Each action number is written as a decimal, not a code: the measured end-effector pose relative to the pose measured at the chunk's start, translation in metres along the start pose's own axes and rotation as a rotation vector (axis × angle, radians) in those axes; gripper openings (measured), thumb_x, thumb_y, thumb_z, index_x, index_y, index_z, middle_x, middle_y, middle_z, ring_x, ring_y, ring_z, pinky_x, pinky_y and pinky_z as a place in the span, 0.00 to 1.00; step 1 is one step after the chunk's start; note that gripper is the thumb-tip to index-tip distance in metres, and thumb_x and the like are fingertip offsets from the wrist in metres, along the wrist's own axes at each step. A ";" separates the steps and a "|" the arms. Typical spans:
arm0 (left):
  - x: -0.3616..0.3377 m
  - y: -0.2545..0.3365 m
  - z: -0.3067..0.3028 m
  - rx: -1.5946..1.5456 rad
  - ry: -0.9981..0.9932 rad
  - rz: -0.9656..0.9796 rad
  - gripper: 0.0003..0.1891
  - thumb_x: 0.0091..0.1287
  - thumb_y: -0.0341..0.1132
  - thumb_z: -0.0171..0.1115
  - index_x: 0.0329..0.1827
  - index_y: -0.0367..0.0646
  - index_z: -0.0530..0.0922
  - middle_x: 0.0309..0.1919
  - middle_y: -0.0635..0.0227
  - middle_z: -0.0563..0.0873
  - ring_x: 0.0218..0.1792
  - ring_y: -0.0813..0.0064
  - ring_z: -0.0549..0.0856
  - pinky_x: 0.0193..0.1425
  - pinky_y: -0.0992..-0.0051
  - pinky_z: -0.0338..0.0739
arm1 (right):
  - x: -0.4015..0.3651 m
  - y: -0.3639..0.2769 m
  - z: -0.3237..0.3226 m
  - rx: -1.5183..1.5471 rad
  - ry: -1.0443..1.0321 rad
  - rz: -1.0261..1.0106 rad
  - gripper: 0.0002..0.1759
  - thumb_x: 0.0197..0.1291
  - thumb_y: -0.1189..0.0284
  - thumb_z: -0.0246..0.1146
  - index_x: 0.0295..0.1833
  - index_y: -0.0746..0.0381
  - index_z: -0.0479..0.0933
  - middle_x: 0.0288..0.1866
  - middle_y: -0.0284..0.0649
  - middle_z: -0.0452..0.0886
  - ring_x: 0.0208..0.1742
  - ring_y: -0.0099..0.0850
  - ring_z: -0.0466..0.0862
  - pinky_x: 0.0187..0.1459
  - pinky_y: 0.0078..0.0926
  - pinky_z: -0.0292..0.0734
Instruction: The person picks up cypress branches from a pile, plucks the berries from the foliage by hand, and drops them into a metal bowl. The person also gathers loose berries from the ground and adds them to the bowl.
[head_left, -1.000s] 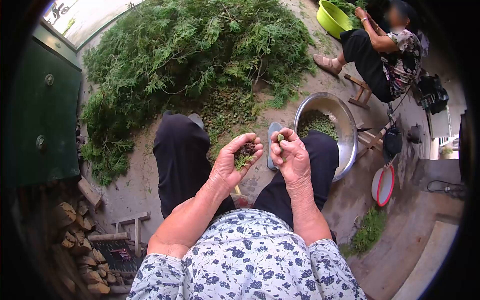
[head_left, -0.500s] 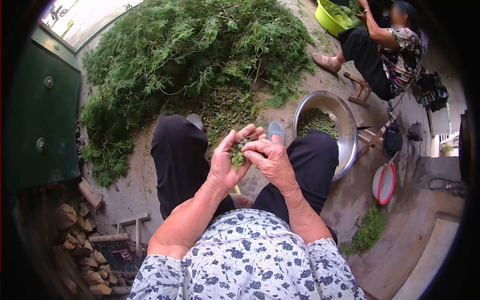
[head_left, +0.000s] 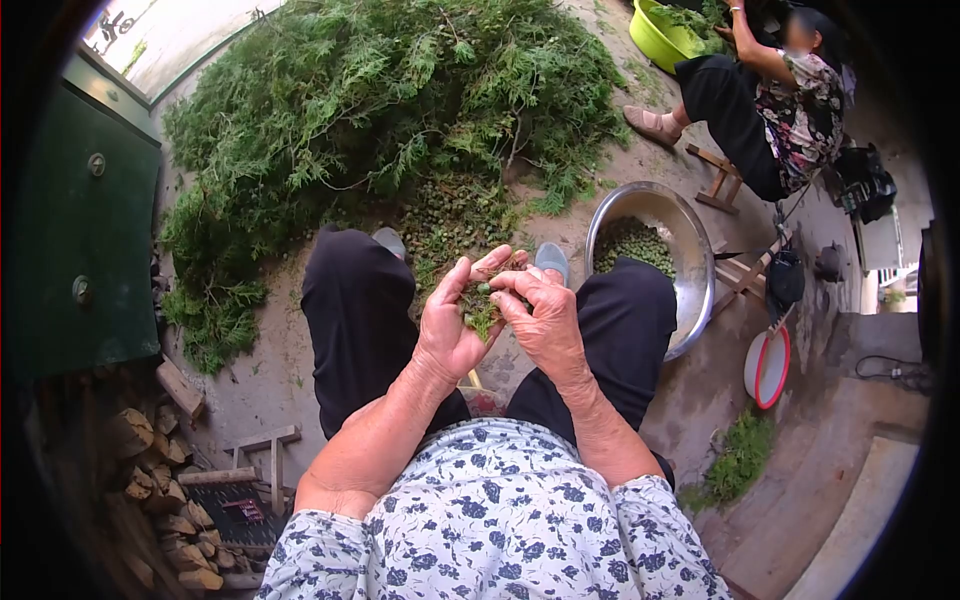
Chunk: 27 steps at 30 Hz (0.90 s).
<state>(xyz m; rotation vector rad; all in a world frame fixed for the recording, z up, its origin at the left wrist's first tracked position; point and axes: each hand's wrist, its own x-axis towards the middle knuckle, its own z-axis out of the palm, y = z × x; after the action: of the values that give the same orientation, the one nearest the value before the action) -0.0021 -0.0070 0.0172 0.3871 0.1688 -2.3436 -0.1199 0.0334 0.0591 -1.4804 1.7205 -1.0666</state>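
My left hand [head_left: 445,330] is cupped palm up and holds a small clump of green evergreen sprigs [head_left: 478,318] with bits of debris. Over that palm, my right hand [head_left: 553,325] pinches at a small round green cone [head_left: 484,288] with thumb and forefinger. Part of the clump is hidden by the right fingers. A metal basin [head_left: 703,275] by my right knee holds many green cones [head_left: 632,245]. Beyond my hands, loose cones [head_left: 450,222] lie scattered on the ground before a big heap of cut evergreen branches [head_left: 390,100].
A person [head_left: 800,110] sits at upper right beside a yellow-green tub [head_left: 655,40]. Split firewood [head_left: 150,460] and a small wooden frame [head_left: 275,450] are at lower left. A red-rimmed sieve [head_left: 768,370] and a loose evergreen sprig [head_left: 738,465] lie at right.
My right fingers have shifted slightly right and open a little over the palm. A round green cone now shows between the hands, and the clump is spread more.
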 end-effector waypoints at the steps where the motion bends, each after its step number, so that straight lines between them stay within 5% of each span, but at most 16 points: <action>1: 0.000 0.000 0.001 0.002 -0.015 -0.007 0.27 0.75 0.47 0.39 0.66 0.34 0.65 0.65 0.50 0.69 0.65 0.59 0.69 0.71 0.61 0.63 | 0.000 0.000 0.001 0.000 0.000 0.000 0.09 0.52 0.78 0.65 0.41 0.61 0.82 0.33 0.39 0.80 0.39 0.33 0.75 0.44 0.29 0.70; 22: 0.000 -0.004 0.001 0.049 -0.023 0.004 0.27 0.75 0.48 0.38 0.66 0.35 0.65 0.64 0.50 0.70 0.66 0.60 0.69 0.72 0.61 0.60 | 0.000 -0.002 0.008 -0.025 0.061 -0.030 0.09 0.54 0.76 0.63 0.41 0.62 0.82 0.33 0.40 0.82 0.35 0.33 0.75 0.44 0.28 0.69; 25: 0.000 0.001 -0.002 0.023 -0.033 -0.002 0.27 0.75 0.48 0.39 0.66 0.35 0.65 0.64 0.49 0.69 0.65 0.60 0.70 0.72 0.62 0.61 | -0.001 0.007 -0.005 0.363 -0.028 0.283 0.08 0.62 0.77 0.58 0.45 0.68 0.79 0.30 0.32 0.78 0.26 0.19 0.78 0.23 0.14 0.71; 26: 0.000 0.003 -0.003 0.024 -0.050 -0.013 0.27 0.75 0.48 0.39 0.66 0.35 0.66 0.65 0.49 0.69 0.64 0.60 0.71 0.71 0.62 0.62 | -0.002 0.017 -0.011 0.363 -0.029 0.282 0.08 0.62 0.77 0.58 0.45 0.68 0.79 0.30 0.32 0.78 0.26 0.19 0.78 0.23 0.14 0.71; 27: 0.000 0.002 0.000 0.024 -0.051 -0.012 0.27 0.75 0.48 0.39 0.66 0.35 0.66 0.65 0.49 0.69 0.64 0.60 0.71 0.71 0.62 0.62 | -0.001 0.021 -0.017 0.812 -0.086 0.341 0.09 0.63 0.77 0.57 0.45 0.68 0.77 0.29 0.33 0.78 0.25 0.20 0.77 0.21 0.13 0.69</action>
<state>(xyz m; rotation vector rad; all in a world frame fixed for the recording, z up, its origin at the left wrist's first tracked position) -0.0002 -0.0086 0.0173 0.3385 0.1185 -2.3671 -0.1443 0.0380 0.0489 -0.6819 1.1847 -1.2692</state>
